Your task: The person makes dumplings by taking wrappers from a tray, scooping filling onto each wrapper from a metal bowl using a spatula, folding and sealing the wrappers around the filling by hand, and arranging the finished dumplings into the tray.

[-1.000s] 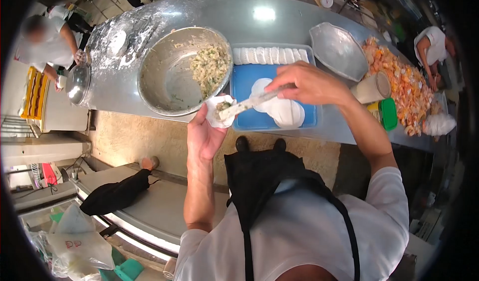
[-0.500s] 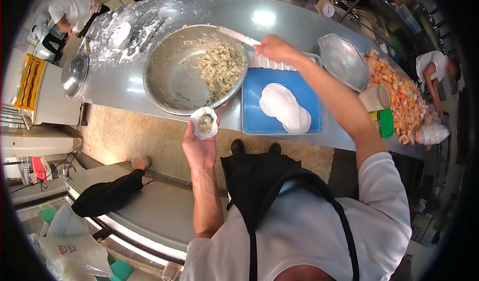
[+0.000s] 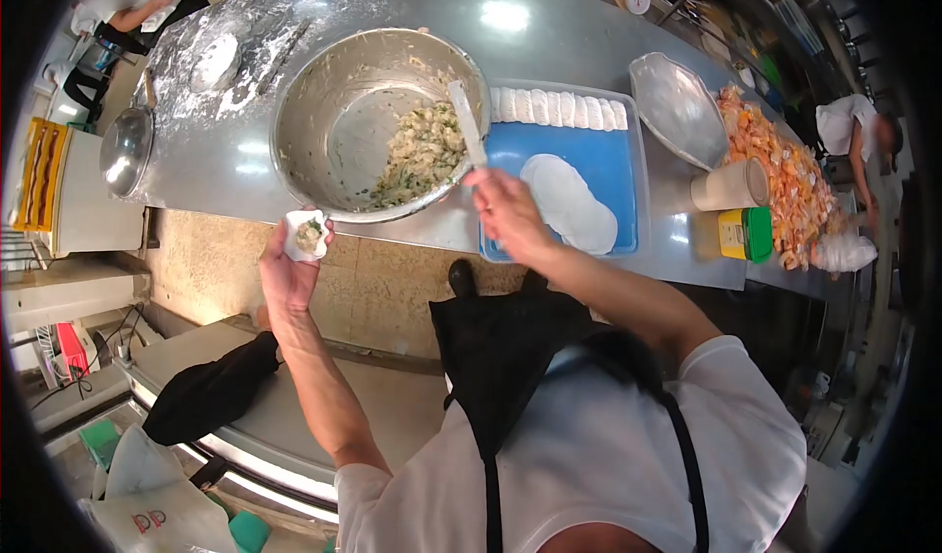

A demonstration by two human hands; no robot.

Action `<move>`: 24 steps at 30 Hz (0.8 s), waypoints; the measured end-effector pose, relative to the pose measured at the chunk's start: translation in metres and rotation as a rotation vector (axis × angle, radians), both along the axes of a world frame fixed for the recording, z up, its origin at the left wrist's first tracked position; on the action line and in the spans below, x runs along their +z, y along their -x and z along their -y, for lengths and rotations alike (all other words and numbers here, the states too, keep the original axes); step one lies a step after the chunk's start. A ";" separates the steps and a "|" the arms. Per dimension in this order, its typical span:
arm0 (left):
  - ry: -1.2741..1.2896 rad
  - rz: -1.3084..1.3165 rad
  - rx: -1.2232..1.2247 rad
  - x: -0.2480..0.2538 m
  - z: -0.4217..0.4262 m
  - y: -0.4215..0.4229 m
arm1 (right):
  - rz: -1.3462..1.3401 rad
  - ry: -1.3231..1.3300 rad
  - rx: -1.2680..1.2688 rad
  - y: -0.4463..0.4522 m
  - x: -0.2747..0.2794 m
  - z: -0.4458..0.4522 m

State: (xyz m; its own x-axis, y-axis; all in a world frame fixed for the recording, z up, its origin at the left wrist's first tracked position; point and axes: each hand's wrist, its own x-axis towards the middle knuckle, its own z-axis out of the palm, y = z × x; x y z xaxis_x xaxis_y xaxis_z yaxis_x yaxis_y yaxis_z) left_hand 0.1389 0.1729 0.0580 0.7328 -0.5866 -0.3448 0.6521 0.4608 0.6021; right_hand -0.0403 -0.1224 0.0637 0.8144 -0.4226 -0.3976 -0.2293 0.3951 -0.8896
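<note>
A white dough wrapper with filling on it (image 3: pixel 307 236) is cupped in my left hand (image 3: pixel 289 273), just off the table edge, below the big metal bowl (image 3: pixel 324 185). My right hand (image 3: pixel 508 214) is closed on a flat spatula (image 3: pixel 467 121), whose blade crosses the bowl's right rim. Chunky pale filling with green bits (image 3: pixel 424 151) lies in the bowl's right part. Beside the bowl, a blue tray (image 3: pixel 505 151) holds a row of folded white dumplings (image 3: pixel 559 109) and overlapping round wrappers (image 3: pixel 569 203).
Right of the tray are a silver dish (image 3: pixel 677 106), a beige container (image 3: pixel 731 187), a green-lidded tub (image 3: pixel 758 234) and a heap of orange pieces (image 3: pixel 785 185). Flour and a metal lid (image 3: pixel 128 151) are at left. Other people stand at upper left and far right.
My left hand has moved left with the filled wrapper. My right hand first swung up past the bowl with the spatula, then came down to the bowl's right rim.
</note>
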 end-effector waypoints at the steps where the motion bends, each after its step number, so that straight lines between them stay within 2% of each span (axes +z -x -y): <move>1: 0.004 0.014 -0.035 -0.002 -0.001 -0.005 | -0.018 0.175 0.019 0.002 0.014 0.016; 2: -0.073 0.004 0.059 0.003 0.002 0.001 | -0.040 0.352 0.045 0.004 0.026 0.036; 4: -0.232 -0.018 0.258 0.019 0.011 0.030 | 0.081 0.955 0.344 -0.007 0.039 0.092; 6: -0.155 -0.050 0.273 0.017 0.013 0.061 | 0.087 1.600 0.488 -0.025 0.080 0.113; 9: 0.032 -0.120 0.204 0.015 0.033 0.106 | -0.115 1.857 0.744 -0.063 0.105 0.116; 11: 0.127 -0.166 0.144 0.033 0.056 0.128 | -0.117 1.901 0.878 -0.086 0.111 0.111; 14: 0.064 -0.204 0.213 0.052 0.081 0.138 | -0.071 1.915 0.957 -0.104 0.106 0.107; 18: 0.112 -0.253 0.271 0.045 0.080 0.139 | -0.033 1.769 1.077 -0.109 0.108 0.105; 21: 0.114 -0.279 0.268 0.037 0.072 0.141 | -0.031 1.739 1.074 -0.108 0.106 0.109; 24: 0.060 -0.312 0.304 0.038 0.071 0.140 | -0.135 1.709 1.139 -0.109 0.115 0.108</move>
State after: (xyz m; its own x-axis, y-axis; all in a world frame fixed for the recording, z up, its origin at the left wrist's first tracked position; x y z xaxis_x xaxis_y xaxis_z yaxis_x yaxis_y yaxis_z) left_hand -0.0008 0.1022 0.0965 0.7409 -0.3863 -0.5493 0.6283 0.6876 0.3639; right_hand 0.0687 -0.2302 0.1790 0.9287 0.2153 -0.3020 0.1992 -0.9764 -0.0836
